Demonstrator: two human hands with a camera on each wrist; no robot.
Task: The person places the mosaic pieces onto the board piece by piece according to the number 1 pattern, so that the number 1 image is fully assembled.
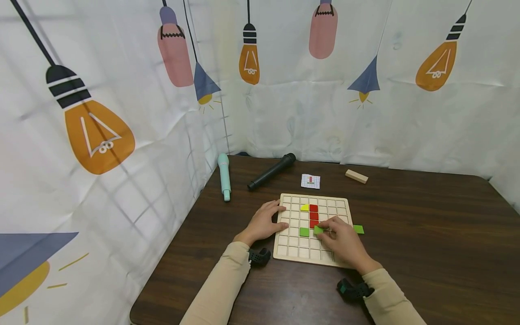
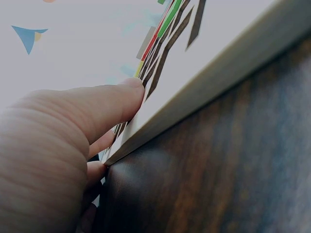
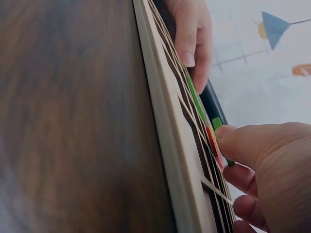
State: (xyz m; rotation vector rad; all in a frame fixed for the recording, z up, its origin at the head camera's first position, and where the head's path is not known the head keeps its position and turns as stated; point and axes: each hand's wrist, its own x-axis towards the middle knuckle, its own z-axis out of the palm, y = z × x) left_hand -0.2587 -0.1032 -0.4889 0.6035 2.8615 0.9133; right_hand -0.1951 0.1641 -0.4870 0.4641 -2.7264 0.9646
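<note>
A pale wooden grid board [image 1: 288, 251] lies on the dark table. Over its middle, my right hand [image 1: 343, 241] pinches a green square tile [image 1: 318, 230] between thumb and fingertips, just below a column of red tiles [image 1: 313, 215]. In the right wrist view this green tile [image 3: 217, 122] is tilted up above the board surface. My left hand [image 1: 263, 221] rests at the board's left edge, its thumb [image 2: 124, 99] lying on the top face. Another green tile [image 1: 304, 232] sits on the grid left of the pinched one, and a yellow tile [image 1: 304, 207] beside the top red tile.
One more green tile [image 1: 359, 229] lies at the board's right edge. Behind the board are a small printed card [image 1: 310, 181], a wooden block [image 1: 356, 176], a black microphone [image 1: 272, 172] and a mint-green microphone [image 1: 224, 177]. A patterned curtain [image 1: 292, 108] borders the table's back and left.
</note>
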